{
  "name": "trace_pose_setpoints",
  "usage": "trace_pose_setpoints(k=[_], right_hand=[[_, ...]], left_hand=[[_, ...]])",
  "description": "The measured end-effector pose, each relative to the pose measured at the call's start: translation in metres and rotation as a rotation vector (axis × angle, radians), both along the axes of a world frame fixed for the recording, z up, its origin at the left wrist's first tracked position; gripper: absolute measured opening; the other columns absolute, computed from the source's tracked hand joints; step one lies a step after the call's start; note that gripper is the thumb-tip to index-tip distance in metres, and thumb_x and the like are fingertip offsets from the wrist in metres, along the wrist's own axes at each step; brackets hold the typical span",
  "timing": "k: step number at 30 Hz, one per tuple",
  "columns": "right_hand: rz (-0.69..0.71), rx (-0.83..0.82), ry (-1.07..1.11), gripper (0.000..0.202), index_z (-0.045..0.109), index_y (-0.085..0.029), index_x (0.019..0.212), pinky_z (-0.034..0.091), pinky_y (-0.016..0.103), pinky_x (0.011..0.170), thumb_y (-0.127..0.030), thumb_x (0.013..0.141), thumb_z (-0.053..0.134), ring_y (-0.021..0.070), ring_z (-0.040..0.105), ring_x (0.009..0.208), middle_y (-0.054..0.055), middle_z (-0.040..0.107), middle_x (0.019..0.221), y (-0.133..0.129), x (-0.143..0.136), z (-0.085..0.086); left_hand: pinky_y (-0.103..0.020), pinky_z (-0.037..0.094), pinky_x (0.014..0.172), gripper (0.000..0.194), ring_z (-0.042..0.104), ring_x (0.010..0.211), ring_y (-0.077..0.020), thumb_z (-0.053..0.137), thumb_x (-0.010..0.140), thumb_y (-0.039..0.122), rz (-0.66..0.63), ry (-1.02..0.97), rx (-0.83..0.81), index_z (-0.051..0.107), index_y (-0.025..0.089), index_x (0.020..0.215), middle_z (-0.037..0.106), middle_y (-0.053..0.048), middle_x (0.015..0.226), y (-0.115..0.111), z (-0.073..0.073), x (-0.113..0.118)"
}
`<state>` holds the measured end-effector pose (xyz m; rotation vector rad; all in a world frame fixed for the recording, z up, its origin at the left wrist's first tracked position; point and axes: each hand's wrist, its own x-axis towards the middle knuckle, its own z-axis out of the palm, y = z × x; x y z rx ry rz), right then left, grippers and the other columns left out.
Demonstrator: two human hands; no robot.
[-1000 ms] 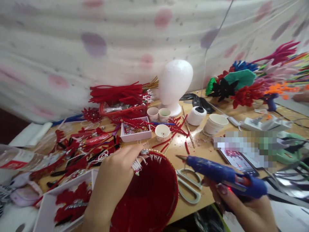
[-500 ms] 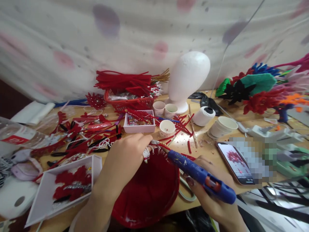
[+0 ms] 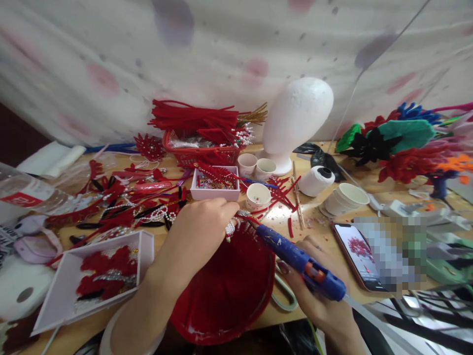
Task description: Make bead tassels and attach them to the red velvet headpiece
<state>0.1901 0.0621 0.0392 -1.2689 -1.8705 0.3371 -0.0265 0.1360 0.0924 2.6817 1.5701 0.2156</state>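
A small beaded ornament (image 3: 229,229) with white pearls and a silvery part is pinched in my left hand (image 3: 201,234), above a round red basin (image 3: 225,296). My right hand (image 3: 321,291) is wrapped round a blue glue gun (image 3: 301,261), which points up and to the left. Its tip is close to the silvery part by my left fingertips; whether they touch cannot be made out. A clear glue stick (image 3: 364,308) sticks out of the gun's back end.
A white foam head (image 3: 297,116) stands at the back. Paper cups (image 3: 257,196), a thread cone (image 3: 317,180) and a phone (image 3: 358,254) lie ahead and right. Left are a white box (image 3: 142,256) of red flowers and scattered beads; a red basket (image 3: 203,153) stands behind.
The glue gun has tilted slightly, its rear end shifting left and up. My left hand has moved a little right with the ornament. The view has shifted slightly.
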Motion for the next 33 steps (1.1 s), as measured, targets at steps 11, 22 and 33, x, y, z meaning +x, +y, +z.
trace_pose_setpoints(k=[11,22,33], right_hand=[[-0.033,0.043,-0.010,0.016,0.050,-0.023,0.075,0.036,0.026,0.051,-0.022,0.088,0.060,0.0131,0.049,0.058,-0.004,0.049,0.064,0.001,-0.001,-0.007],[-0.073,0.038,-0.037,0.016,0.055,-0.023,0.077,0.037,0.027,0.050,-0.026,0.089,0.064,0.0137,0.049,0.058,-0.003,0.051,0.066,-0.001,0.004,-0.010],[-0.066,0.062,-0.188,0.009,0.058,-0.023,0.082,0.038,0.030,0.053,-0.026,0.090,0.062,0.0163,0.054,0.061,-0.001,0.057,0.066,-0.005,0.002,0.004]], left_hand=[[-0.044,0.057,0.088,0.045,0.073,0.105,-0.0296,0.041,0.092,-0.001,0.006,0.014,-0.142,0.071,0.021,0.118,0.076,-0.009,0.114,0.005,0.008,0.006],[-0.042,0.057,0.083,0.035,0.074,0.096,-0.0287,0.042,0.095,0.003,-0.009,-0.003,-0.162,0.071,0.020,0.105,0.076,-0.008,0.104,0.008,0.010,0.008],[-0.045,0.058,0.087,0.039,0.074,0.102,-0.0299,0.044,0.094,0.002,-0.005,-0.018,-0.147,0.072,0.022,0.112,0.077,-0.008,0.111,0.011,0.008,0.008]])
